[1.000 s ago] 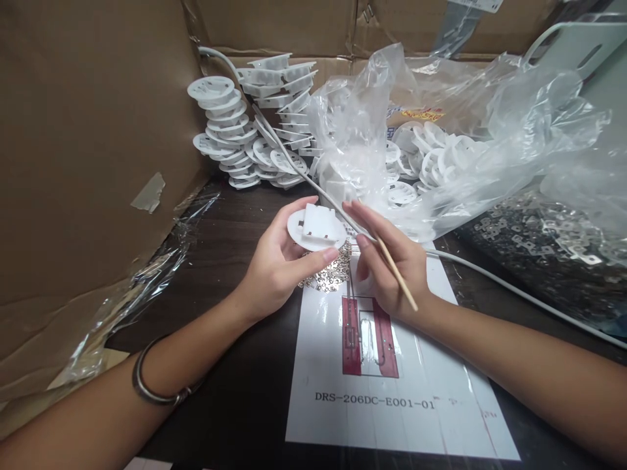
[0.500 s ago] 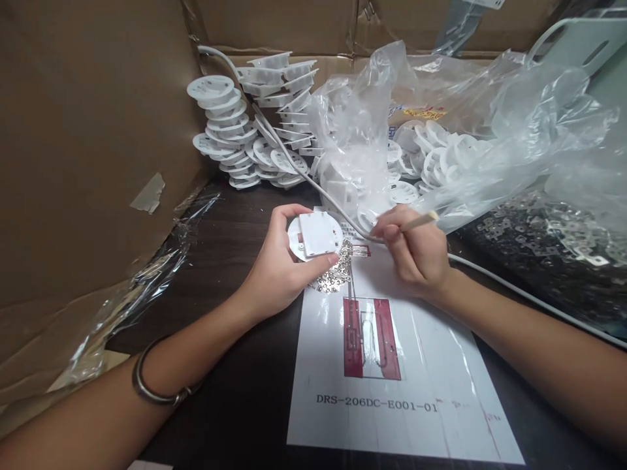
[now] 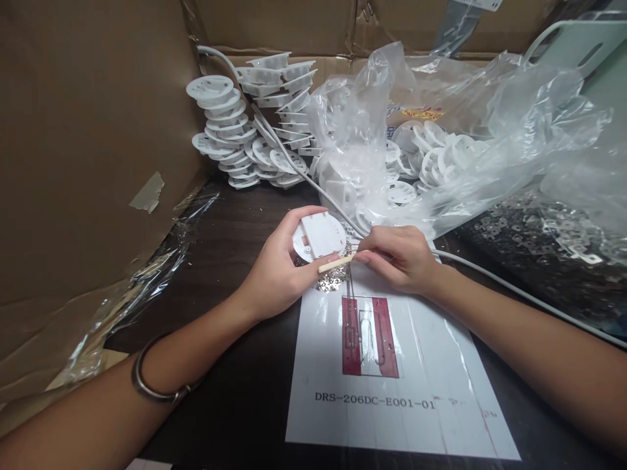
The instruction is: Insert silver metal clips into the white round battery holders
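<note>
A round white plastic part [image 3: 321, 234] with a raised square block is held at its left side by my left hand [image 3: 280, 271], thumb along its lower edge. My right hand [image 3: 399, 258] pinches a pale wooden stick [image 3: 335, 264] whose blunt end points left, over my left thumb and the part's lower edge. Beneath the part lies a small heap of shiny metal pieces [image 3: 332, 281] at the top of a printed sheet [image 3: 362, 418] with a red and white diagram. Any tiny piece in my right fingertips is too small to make out.
Stacks of round white parts [image 3: 220, 117] stand at the back left. Behind my right hand, a clear plastic bag [image 3: 362, 143] bunches near more white parts [image 3: 441, 156]. Loose metal pieces [image 3: 553, 228] lie at the right. A grey cable [image 3: 313, 186] crosses the table [image 3: 215, 254]. Cardboard [image 3: 98, 117] walls the left.
My right hand has moved left and slightly down, close to the round part. The stick has swung from pointing right to pointing left. My left hand still holds the part, now shifted slightly right.
</note>
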A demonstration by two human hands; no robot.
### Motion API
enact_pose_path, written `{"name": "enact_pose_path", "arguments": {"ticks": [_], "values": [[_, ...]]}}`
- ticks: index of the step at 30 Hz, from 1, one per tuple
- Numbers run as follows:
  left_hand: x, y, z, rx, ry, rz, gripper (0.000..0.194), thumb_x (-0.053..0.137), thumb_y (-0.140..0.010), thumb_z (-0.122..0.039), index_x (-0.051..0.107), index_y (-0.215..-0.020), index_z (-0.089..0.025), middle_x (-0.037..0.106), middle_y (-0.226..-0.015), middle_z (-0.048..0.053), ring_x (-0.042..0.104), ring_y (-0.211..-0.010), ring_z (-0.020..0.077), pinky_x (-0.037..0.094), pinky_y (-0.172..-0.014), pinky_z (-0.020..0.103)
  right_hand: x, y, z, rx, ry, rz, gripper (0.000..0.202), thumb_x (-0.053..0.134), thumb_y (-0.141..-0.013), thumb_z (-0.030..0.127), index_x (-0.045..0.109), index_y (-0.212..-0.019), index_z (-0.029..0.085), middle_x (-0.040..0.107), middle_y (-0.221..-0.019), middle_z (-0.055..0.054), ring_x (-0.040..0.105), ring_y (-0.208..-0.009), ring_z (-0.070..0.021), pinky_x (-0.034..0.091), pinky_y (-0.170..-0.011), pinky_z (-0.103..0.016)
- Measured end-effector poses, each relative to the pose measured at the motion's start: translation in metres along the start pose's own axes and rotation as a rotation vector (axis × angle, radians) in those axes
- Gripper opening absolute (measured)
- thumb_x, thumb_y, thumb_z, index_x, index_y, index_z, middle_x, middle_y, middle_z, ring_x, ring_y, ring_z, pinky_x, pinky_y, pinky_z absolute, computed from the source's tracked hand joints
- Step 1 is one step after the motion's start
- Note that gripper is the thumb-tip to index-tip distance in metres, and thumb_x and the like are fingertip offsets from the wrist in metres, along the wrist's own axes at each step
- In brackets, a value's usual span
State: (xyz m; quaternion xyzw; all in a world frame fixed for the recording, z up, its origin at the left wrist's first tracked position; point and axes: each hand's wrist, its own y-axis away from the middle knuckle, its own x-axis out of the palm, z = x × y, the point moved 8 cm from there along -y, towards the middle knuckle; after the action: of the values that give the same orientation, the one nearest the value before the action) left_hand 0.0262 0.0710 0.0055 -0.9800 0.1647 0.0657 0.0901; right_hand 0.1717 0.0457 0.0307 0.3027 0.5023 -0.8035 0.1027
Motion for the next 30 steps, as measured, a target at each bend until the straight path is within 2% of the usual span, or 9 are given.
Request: {"name": "enact_pose_path", "arguments": {"ticks": [6, 12, 23, 30], "values": [[0.0028, 0.001, -0.0023, -0.008, 0.038, 0.019, 0.055, 0.076, -0.073, -0.023, 0.049, -0.12, -0.022, 0.065, -0.1, 0.005, 0.065, -0.09, 0.0225, 0.054, -0.072, 0.03, -0.0027, -0.0009, -0.0014, 0.01, 0.057, -0.011, 0.026, 0.061, -0.088, 0.034, 0.062, -0.07, 0.015, 0.048, -0.056, 0.001, 0.039, -0.048, -0.0077, 0.03, -0.044, -0.023], [0.0047, 0.0021, -0.0016, -0.026, 0.034, 0.042, 0.063, 0.078, -0.069, -0.02, 0.049, -0.125, -0.022, 0.064, -0.107, 0.007, 0.065, -0.094, 0.0241, 0.054, -0.074, 0.032, -0.0058, -0.0005, -0.0026, 0.034, 0.091, -0.067, 0.028, 0.064, -0.087, 0.033, 0.062, -0.066, 0.015, 0.044, -0.054, 0.002, 0.036, -0.046, -0.0068, 0.028, -0.043, -0.022], [0.0016, 0.0029, -0.0048, 0.021, -0.03, 0.008, 0.06, 0.078, -0.07, -0.022, 0.05, -0.123, -0.024, 0.063, -0.106, 0.006, 0.064, -0.092, 0.024, 0.054, -0.075, 0.033, -0.0087, 0.0001, -0.0007, 0.003, 0.126, -0.128, 0.028, 0.067, -0.085, 0.039, 0.064, -0.069, 0.015, 0.049, -0.059, 0.0, 0.04, -0.049, -0.0074, 0.029, -0.042, -0.021], [-0.0004, 0.0035, -0.0077, 0.056, -0.117, -0.019, 0.061, 0.08, -0.068, -0.027, 0.052, -0.122, -0.025, 0.063, -0.103, 0.005, 0.064, -0.088, 0.022, 0.053, -0.073, 0.031, -0.0082, 0.0005, 0.0001, -0.008, 0.12, -0.122, 0.025, 0.069, -0.084, 0.036, 0.065, -0.071, 0.014, 0.049, -0.059, 0.0, 0.039, -0.048, -0.007, 0.03, -0.042, -0.021]]}}
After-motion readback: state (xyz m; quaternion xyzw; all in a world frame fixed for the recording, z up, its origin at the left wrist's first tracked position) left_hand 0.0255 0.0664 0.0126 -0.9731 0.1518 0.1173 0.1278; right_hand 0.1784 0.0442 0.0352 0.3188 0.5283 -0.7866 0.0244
